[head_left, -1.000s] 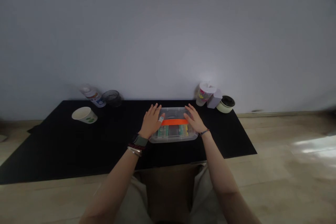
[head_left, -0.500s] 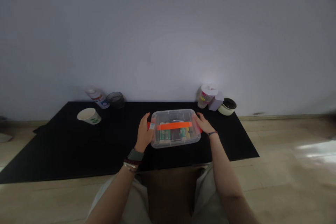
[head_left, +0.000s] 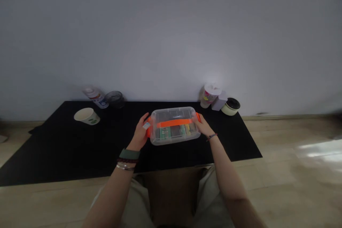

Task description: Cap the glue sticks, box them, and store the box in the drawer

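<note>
The clear box point(head_left: 176, 136) is at the middle of the tabletop point(head_left: 112, 146), set slightly askew; whether its base touches the surface cannot be determined. The left hand point(head_left: 140, 133) clasps its left end beside an orange latch point(head_left: 149, 130); the right hand point(head_left: 203, 125) clasps the opposite end, fingers partly hidden. An orange handle point(head_left: 175, 123) spans the lid; green and yellow contents show through. Left rear: paper cup point(head_left: 89, 117), can point(head_left: 96, 97), dark bowl point(head_left: 114, 99). Right rear: plastic cup point(head_left: 209, 97), pale carton point(head_left: 219, 102), lidded pot point(head_left: 229, 108).
</note>
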Demonstrator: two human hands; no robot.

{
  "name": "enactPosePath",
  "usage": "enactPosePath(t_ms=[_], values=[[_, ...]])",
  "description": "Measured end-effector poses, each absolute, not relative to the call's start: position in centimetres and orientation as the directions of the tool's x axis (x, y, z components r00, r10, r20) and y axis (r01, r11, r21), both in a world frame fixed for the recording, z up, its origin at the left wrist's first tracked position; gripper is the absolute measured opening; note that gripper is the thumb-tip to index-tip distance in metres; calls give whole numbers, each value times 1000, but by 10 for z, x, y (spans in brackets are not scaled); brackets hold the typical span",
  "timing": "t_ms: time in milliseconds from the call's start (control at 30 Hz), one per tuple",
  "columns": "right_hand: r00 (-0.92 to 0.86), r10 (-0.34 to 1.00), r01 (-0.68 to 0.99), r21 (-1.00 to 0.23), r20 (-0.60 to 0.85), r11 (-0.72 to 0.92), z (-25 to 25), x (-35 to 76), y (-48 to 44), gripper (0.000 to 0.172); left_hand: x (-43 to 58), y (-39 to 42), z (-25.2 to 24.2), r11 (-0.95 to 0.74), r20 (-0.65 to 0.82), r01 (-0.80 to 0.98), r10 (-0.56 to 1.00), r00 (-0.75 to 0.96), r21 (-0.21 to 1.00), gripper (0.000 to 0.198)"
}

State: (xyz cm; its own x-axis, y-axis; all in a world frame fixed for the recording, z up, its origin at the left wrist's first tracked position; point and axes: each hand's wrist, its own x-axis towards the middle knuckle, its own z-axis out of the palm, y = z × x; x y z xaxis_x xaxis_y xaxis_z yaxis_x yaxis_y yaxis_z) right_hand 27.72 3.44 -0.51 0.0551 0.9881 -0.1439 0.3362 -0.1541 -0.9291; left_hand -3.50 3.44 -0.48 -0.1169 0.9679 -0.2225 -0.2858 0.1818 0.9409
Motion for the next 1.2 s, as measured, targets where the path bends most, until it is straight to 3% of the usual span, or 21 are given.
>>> enactPosePath(t_ms=[200, 467, 633, 1200], values=[[2, 995, 202, -974, -103, -101, -8, 275, 37, 60, -32, 33, -6, 129, -165, -303, 982, -95, 944, 66], [54, 989, 464, -874, -135, -145, -1, 271, 34, 56, -24, 28, -4, 219, -262, -328, 961, -93, 919, 63], [54, 999, 589, -808, 3, -29, 5, 263, 26, 50, -21, 23, 5, 280, -287, -341, 957, 31, 897, 52], [69, 998, 659, -750, -2, -47, 10, 258, 22, 54, -19, 20, 6, 234, -248, -263, 968, -21, 936, 53]])
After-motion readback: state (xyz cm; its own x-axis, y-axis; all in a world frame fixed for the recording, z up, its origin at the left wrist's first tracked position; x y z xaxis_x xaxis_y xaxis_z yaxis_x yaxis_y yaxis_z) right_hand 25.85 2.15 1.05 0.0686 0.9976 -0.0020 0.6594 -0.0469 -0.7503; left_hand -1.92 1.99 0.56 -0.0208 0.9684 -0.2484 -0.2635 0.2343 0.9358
